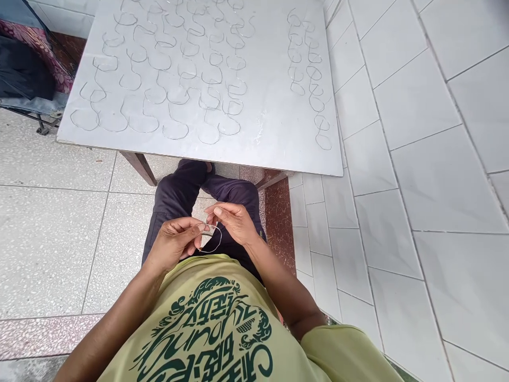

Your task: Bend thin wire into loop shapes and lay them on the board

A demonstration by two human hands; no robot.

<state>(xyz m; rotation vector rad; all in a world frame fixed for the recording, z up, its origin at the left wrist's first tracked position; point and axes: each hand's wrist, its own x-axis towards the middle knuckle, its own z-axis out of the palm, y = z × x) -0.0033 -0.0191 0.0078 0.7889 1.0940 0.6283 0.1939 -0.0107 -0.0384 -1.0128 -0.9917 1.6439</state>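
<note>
Left hand (175, 243) and right hand (235, 223) pinch one looped wire (221, 237); bent wires (156, 103) lie on the white surface (267, 69).

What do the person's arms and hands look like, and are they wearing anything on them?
The left hand and right hand are bare, with no gloves. No watch or bracelet shows on either wrist. A loose, short yellow-green sleeve covers the upper right arm; the left sleeve is out of view.
</note>
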